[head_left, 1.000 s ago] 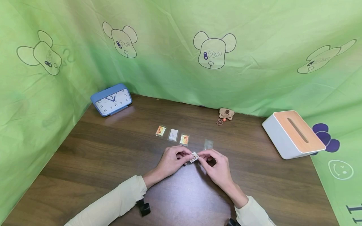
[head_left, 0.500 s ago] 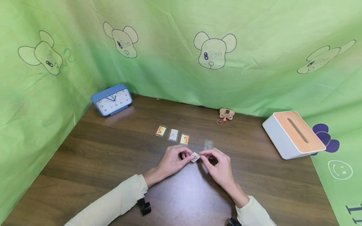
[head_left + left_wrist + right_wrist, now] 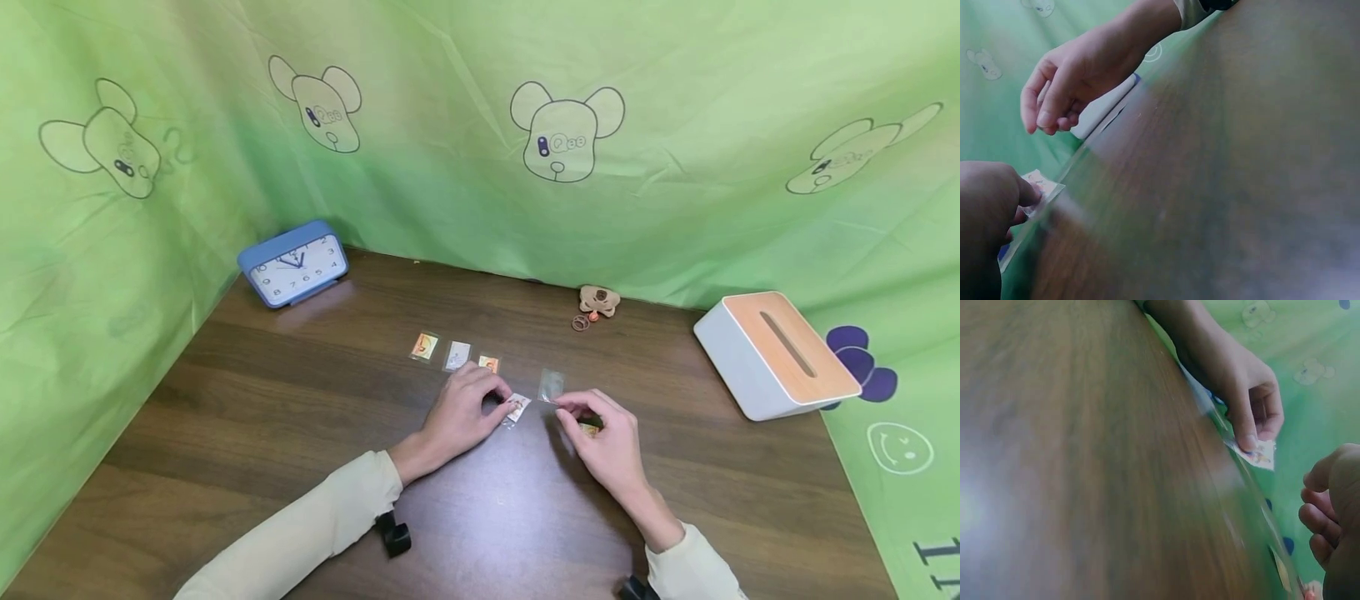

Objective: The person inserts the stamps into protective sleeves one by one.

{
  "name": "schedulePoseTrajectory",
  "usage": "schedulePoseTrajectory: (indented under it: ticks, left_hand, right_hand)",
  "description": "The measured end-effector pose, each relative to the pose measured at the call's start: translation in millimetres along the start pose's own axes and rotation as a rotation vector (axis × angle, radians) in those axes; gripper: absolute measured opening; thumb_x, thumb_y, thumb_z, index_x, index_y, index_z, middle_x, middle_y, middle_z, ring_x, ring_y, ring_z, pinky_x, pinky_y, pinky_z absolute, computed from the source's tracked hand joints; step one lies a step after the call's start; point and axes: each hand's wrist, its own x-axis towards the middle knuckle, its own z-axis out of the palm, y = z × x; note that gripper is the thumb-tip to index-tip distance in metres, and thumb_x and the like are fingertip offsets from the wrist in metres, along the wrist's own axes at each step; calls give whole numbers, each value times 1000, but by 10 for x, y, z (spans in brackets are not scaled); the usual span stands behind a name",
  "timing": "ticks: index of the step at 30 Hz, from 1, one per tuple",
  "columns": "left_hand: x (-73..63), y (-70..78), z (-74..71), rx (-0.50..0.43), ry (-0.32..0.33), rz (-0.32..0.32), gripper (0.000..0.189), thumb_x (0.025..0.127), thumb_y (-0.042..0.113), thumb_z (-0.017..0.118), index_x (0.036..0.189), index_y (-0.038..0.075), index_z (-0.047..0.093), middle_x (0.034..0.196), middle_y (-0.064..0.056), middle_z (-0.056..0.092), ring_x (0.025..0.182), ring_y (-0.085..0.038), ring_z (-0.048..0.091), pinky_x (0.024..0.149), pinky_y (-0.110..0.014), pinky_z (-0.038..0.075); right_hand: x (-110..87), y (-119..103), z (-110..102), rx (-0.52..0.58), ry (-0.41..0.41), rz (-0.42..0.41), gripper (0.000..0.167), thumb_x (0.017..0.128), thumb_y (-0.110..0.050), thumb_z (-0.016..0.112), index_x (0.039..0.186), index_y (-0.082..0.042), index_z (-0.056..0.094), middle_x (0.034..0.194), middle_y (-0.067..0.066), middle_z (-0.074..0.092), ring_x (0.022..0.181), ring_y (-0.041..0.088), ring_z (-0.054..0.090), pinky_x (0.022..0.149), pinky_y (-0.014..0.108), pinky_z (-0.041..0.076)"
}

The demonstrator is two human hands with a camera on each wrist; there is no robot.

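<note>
My left hand (image 3: 463, 410) pinches a small printed card (image 3: 518, 407) with clear plastic at its lower edge. In the right wrist view, the left thumb presses on that card (image 3: 1262, 455). My right hand (image 3: 609, 433) hovers to the right, fingers loosely bent and nothing between them. Just past its fingertips lies a clear plastic sleeve (image 3: 551, 385). A yellowish card (image 3: 589, 430) shows partly under the right hand. Beyond the left hand, an orange card (image 3: 424, 347), a pale card (image 3: 457, 356) and another orange card (image 3: 489, 364) lie in clear sleeves, the last partly covered.
A blue alarm clock (image 3: 294, 265) stands at the back left of the wooden table (image 3: 315, 400). Near the back edge lies a brown bear-like charm (image 3: 599, 301) with a ring. At the right is a tissue box (image 3: 780, 354). Green cloth (image 3: 435, 167) hangs behind.
My right hand has let go of the card's edge and moved right, uncovering the yellowish card. The left hand keeps its pinch and has shifted slightly toward the back, partly covering an orange card.
</note>
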Motion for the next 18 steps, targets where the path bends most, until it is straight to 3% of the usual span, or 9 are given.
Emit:
schedulePoseTrajectory:
  ticks: [3,7,13,18]
  left_hand:
    - [29,-3,7,49,4,-9,19,89,22,94,91,16,76,109,-3,75,111,-29,62,104,-50,49]
    - [69,4,30,102,-2,-39,21,87,24,95,89,18,75,126,-7,70,123,-34,55,103,-54,42]
    - [150,3,89,189,-1,-80,24,87,28,96,88,18,75,137,-11,65,134,-38,48,106,-57,38]
    - [217,-29,135,204,3,-111,25,88,30,96,89,18,74,143,-13,61,138,-40,44,108,-59,37]
  right_hand:
    - [-20,29,-81,-36,-16,23,29,84,13,88,102,-10,84,89,0,78,79,7,69,74,18,57]
    - [-49,81,-183,-100,-31,44,29,82,12,89,101,-10,84,90,-3,76,78,7,67,72,18,52]
    - [-102,153,-301,-159,-83,78,31,79,8,93,102,-11,84,92,-3,74,75,14,62,70,18,47]
    - [-160,203,-389,-180,-129,108,32,79,5,94,105,-11,85,91,-2,71,75,11,59,70,17,44]
